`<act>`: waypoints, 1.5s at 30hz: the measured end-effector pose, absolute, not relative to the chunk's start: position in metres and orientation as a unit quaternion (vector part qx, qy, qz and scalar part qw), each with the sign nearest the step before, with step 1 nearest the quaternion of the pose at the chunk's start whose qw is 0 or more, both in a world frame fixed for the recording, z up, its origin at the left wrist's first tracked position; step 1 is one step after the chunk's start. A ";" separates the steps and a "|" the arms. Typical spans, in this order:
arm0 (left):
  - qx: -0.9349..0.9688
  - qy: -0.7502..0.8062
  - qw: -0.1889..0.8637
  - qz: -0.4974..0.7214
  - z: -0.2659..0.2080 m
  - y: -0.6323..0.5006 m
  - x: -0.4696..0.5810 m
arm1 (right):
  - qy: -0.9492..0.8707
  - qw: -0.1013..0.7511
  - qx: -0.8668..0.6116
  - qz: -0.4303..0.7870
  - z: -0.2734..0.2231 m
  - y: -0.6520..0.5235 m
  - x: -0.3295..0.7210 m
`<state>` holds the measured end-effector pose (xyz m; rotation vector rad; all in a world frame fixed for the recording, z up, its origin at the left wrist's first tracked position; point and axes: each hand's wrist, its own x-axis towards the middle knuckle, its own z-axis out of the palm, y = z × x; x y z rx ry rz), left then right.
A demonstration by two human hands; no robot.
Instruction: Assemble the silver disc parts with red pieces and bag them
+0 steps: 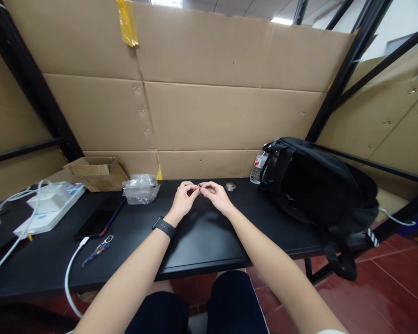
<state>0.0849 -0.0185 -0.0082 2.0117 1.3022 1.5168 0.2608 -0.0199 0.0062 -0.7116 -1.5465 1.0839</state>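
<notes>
Nearest you on the black table (205, 241), a keychain (98, 251) lies left of your arms, with a phone (99, 218) beyond it. Your left hand (184, 198) is closed in a pinch on a small red piece (191, 191), held above the table between your hands. Your right hand (216, 195) has its fingertips drawn together beside it; whether they grip anything, I cannot tell. Farther off are a tape roll (230, 187), a plastic bag (141, 191) and a cardboard wall (202, 116).
</notes>
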 end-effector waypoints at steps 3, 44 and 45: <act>0.692 0.449 0.151 0.545 -0.006 -0.021 0.088 | -0.685 0.515 -0.314 0.409 0.008 -0.017 0.265; 0.769 0.612 0.182 0.029 0.034 -0.047 -0.003 | -0.654 0.267 -0.707 0.040 -0.013 0.032 0.358; 0.771 0.610 0.175 0.046 0.035 -0.047 -0.003 | -0.650 0.269 -0.709 0.040 -0.013 0.033 0.358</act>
